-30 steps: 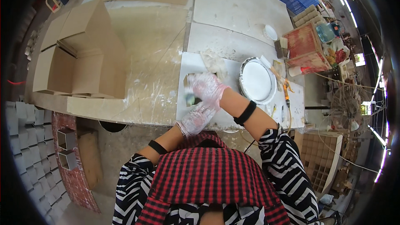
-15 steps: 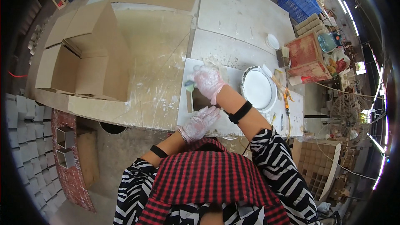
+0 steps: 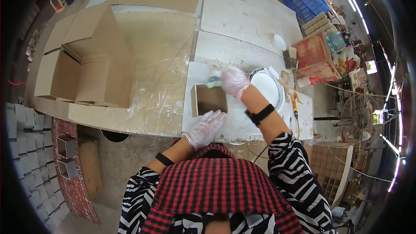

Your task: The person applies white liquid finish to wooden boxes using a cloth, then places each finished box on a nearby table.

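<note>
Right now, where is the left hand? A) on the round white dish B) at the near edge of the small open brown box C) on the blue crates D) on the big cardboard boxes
B: the gloved left hand rests at the near edge of the small open brown box, apart from the round white dish.

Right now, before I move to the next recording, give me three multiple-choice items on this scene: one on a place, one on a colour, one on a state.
1. Where is the left hand?
A. at the near edge of the small open brown box
B. on the blue crates
C. on the white bucket

2. What colour is the round bucket beside the right hand?
A. red
B. white
C. green

3. What is the right hand doing?
A. lying flat and empty
B. gripping a small greenish tool
C. hidden

Answers: 1 A, its fingers rest by the box's near wall; 2 B, its rim and inside show white; 3 B, the gloved fingers close round the tool at the box's far edge.
</note>
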Demonstrator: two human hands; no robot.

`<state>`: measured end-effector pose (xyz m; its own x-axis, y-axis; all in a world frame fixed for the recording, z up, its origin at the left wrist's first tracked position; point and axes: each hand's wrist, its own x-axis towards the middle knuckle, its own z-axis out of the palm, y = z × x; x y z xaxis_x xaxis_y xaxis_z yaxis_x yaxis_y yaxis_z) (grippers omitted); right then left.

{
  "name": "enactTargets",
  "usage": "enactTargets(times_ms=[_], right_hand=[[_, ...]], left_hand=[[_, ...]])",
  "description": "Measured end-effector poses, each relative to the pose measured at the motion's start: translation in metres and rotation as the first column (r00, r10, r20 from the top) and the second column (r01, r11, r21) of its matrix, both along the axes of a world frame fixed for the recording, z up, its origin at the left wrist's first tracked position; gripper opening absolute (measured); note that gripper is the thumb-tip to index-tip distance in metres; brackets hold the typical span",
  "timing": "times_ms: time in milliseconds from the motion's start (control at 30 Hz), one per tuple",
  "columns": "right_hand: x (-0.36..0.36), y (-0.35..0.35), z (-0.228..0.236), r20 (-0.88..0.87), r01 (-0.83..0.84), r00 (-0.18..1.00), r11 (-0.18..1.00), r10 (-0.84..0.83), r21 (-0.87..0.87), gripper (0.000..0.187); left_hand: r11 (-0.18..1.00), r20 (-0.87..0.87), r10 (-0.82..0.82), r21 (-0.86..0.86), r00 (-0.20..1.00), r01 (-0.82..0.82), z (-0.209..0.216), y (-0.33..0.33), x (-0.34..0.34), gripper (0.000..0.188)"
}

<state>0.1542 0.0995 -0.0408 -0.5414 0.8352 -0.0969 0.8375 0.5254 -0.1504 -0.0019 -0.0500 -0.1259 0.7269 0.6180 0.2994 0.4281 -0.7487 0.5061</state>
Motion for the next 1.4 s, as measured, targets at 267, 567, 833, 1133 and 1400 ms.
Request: enactTargets(times_ms=[267,567,833,1133,1400], right_hand=[[0.025,-0.016,0.011,-0.087,0.096,0.992,0.995,-0.095,0.010,0.018],[0.036,-0.094,0.003,-0.320,0.285,0.877,0.924,-0.359,-0.255,0.022],[0.036,-0.114,0.027,-0.349,0.379,0.798,0.859,-0.491,-0.343,0.029],[0.064,-0.167,0.015,-0.463,0.449,0.557,0.719,-0.689,-0.530,0.036],[0.092,-0.172,-0.007,-0.472,0.082,-0.280,0.469,-0.836,-0.879,0.042]], left_hand=[[0.999,-0.044,0.018,0.042,0.999,-0.016,-0.007,-0.002,0.000,0.053],[1.000,0.088,0.025,-0.001,0.996,-0.025,0.009,-0.001,0.000,0.050],[0.998,0.207,0.054,-0.044,0.977,-0.045,0.022,0.005,-0.003,0.049],[0.972,0.045,0.176,-0.164,0.983,-0.166,0.049,0.011,0.005,0.050],[0.910,-0.324,0.013,-0.389,0.946,-0.145,0.053,0.069,0.019,0.026]])
